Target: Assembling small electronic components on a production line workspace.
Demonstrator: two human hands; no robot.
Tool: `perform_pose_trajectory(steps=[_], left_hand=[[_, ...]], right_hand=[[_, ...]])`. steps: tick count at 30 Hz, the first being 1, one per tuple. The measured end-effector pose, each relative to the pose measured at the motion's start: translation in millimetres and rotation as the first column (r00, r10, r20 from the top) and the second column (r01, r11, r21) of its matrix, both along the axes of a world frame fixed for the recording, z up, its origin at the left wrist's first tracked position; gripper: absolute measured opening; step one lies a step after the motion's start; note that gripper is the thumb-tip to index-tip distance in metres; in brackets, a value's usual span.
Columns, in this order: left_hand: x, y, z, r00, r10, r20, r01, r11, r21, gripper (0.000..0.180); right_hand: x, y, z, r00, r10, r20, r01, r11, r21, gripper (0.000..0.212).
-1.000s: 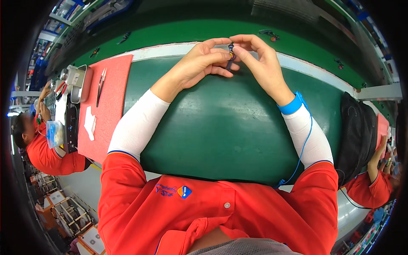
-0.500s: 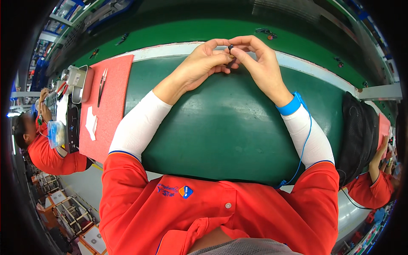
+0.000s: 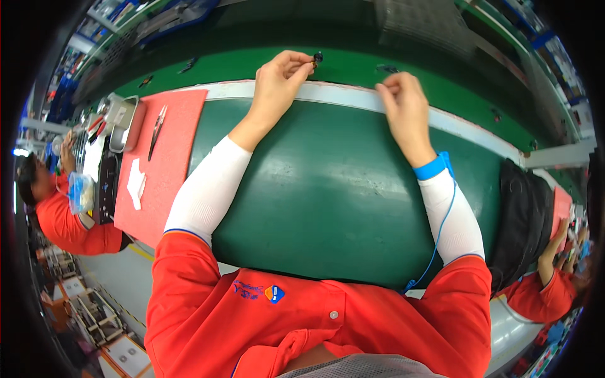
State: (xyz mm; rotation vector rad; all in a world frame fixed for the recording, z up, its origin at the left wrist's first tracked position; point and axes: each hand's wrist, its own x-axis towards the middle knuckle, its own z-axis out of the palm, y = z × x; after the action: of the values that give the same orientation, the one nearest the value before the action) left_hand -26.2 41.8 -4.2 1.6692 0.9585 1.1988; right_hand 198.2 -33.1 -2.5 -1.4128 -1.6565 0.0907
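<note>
A small black part with a brass-coloured bit [image 3: 317, 58] is pinched between the thumb and fingers of my left hand [image 3: 280, 79], over the near edge of the green strip. What kind of part it is I cannot make out. My right hand [image 3: 407, 107] hangs over the white rail [image 3: 353, 95], its fingers curled and smeared by motion. Just beyond its fingertips, a small dark part [image 3: 386, 68] lies on the green strip [image 3: 252, 63]. Whether the right fingers hold anything is not visible. A blue wrist band [image 3: 432, 167] with a cord circles my right wrist.
The green mat [image 3: 328, 189] lies before me. At left, a red foam mat [image 3: 167, 183] bears tweezers [image 3: 157, 133], white paper [image 3: 136, 184] and a metal tray [image 3: 132, 129]. A black bag [image 3: 523, 220] stands at right. A co-worker [image 3: 69, 217] sits at left, another [image 3: 542, 293] at right.
My hands, together at the small black part before, have come apart. The left has carried the part left and outward; the right has let go and moved right.
</note>
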Motion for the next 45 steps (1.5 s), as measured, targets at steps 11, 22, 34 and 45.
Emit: perform_pose_trajectory(steps=[11,22,34,45], left_hand=[[-24,32,-19,0.789,0.564,-0.244,-0.365,0.749,0.553,0.020],[24,-37,0,0.976,-0.124,0.179,0.075,0.963,0.259,0.024],[32,-38,-7,0.813,-0.315,0.489,0.471,0.850,-0.236,0.015],[25,-44,-1,0.930,-0.338,0.142,0.355,0.928,-0.112,0.020]], right_hand=[[41,22,-18,0.948,-0.123,0.292,0.157,0.983,-0.098,0.026],[-26,-6,5,0.978,0.206,-0.034,-0.206,0.979,0.005,0.015],[-31,-19,12,0.986,0.148,-0.079,-0.151,0.988,-0.032,0.014],[-28,-21,12,0.976,0.214,-0.038,-0.217,0.974,-0.065,0.011]])
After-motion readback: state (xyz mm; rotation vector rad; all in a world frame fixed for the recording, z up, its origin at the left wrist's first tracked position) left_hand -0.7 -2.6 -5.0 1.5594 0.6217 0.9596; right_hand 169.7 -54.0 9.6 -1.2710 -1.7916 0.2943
